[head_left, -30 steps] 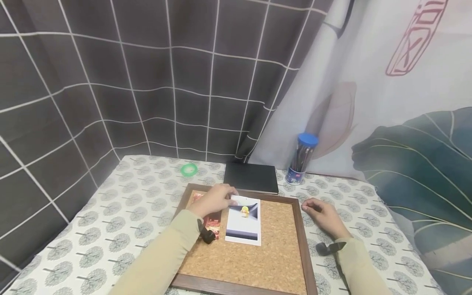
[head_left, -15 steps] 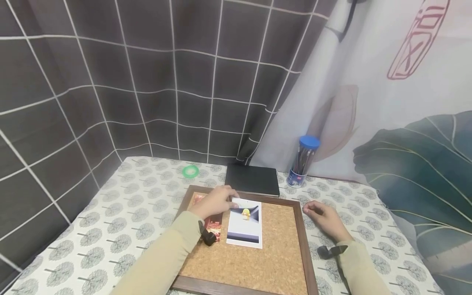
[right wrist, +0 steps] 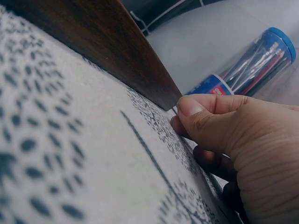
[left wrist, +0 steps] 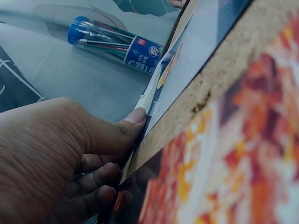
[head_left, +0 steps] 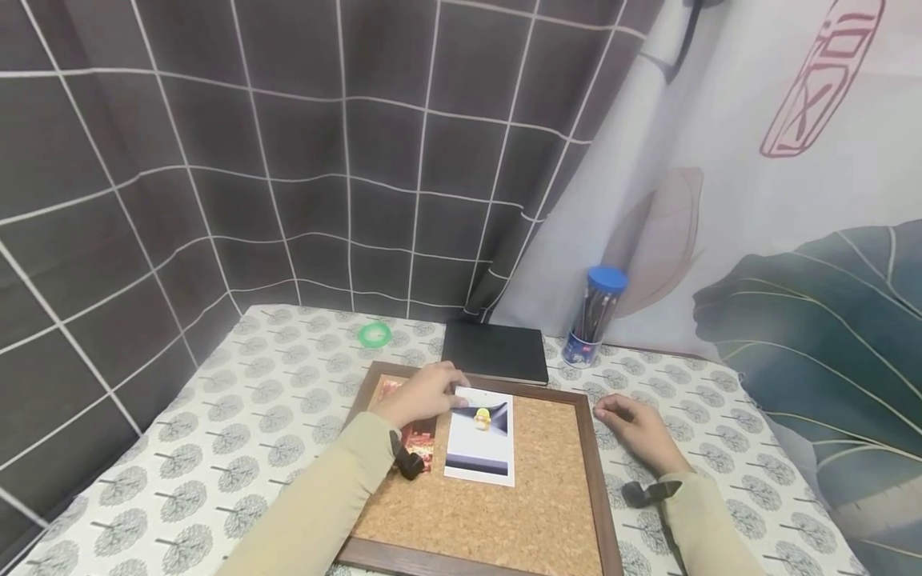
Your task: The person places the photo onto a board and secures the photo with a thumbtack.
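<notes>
A brown-framed cork board (head_left: pixel 536 512) lies on the patterned tablecloth. On it rests a photo print (head_left: pixel 479 456) with a white border and a small yellow-topped figure. My left hand (head_left: pixel 420 398) holds the photo's top left corner near the frame's far edge. In the left wrist view the thumb of the left hand (left wrist: pixel 60 149) presses on that corner, with curled fingers at the frame's edge. A red-and-orange picture (head_left: pixel 419 446) lies partly under the left hand. Just outside the frame's right side rests my right hand (head_left: pixel 637 428), loosely curled, thumb and index fingertips together, nothing visible between them.
Behind the board lies a black notebook (head_left: pixel 495 352). A clear blue-lidded tube of pencils (head_left: pixel 594 316) stands at the back right, and a green ring of tape (head_left: pixel 374 334) lies at the back left. A dark grid curtain (head_left: pixel 310 160) hangs behind the table.
The head view has shifted slightly, so everything sits a little lower and further right in it. Both hands, the photo and the board keep their places.
</notes>
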The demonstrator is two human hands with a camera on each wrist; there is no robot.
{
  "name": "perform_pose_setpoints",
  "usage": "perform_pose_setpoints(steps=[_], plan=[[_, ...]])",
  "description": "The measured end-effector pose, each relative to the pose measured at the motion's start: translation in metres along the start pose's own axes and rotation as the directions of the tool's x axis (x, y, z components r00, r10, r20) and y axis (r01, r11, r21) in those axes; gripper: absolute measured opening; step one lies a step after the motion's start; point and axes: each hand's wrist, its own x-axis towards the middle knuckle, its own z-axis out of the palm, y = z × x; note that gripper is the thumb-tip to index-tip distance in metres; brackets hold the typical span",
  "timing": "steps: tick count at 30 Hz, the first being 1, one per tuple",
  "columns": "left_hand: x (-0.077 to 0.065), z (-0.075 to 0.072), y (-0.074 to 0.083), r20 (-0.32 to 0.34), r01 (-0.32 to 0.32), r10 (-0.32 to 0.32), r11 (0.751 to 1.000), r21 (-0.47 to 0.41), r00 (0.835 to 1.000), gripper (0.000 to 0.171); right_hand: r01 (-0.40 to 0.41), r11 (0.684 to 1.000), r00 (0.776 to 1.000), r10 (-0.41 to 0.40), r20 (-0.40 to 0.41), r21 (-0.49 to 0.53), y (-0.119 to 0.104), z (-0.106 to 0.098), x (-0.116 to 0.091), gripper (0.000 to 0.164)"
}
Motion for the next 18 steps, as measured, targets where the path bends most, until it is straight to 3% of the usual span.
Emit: perform_pose_setpoints(steps=[13,18], plan=[[-0.0009,-0.0006,0.0015,-0.008,-0.004,0.004,1.0,0.011,1.0,0.025,0.013,0.999,0.998,-0.015,-0.064,-0.035,0.0035,-0.0004,0.0007,0.011],[-0.0015,-0.0009,0.0016,0.003,-0.004,0.004,1.0,0.028,1.0,0.032,0.022,0.999,0.996,-0.026,-0.081,-0.046,0.002,-0.0003,-0.0003,0.009]])
